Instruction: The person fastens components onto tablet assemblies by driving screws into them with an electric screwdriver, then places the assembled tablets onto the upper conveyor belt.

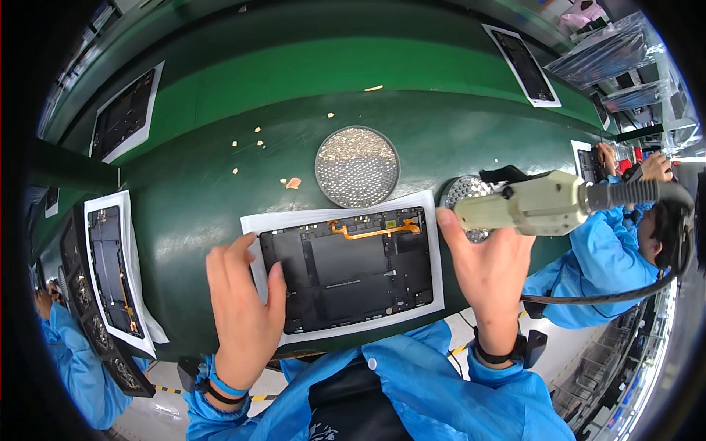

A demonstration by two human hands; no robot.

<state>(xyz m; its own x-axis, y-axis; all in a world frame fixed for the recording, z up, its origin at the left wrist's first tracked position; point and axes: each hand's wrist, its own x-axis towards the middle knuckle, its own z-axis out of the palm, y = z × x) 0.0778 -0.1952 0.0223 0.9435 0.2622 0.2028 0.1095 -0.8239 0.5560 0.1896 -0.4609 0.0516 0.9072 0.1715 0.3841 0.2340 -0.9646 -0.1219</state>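
Note:
A black tablet housing [346,272] lies on a white sheet [257,222] in front of me, an orange flex cable [368,234] running along its upper part. My left hand [243,301] is open at the housing's left edge, fingers and thumb apart over the sheet. In my right hand [489,272] is a pale corded electric screwdriver [529,206] with a black lever, lying sideways above the palm. Its front end is beside a small round dimpled metal dish [471,189], and I cannot make out its bit. A larger dimpled dish [357,167] holds tiny pieces, probably screws.
More tablet housings on white sheets lie at left [110,272], far left [125,114] and far right [522,66]. Black trays [88,294] stand at the left edge. Tan scraps [293,183] dot the green bench [213,198]. Co-workers in blue sleeves [603,250] work on both sides.

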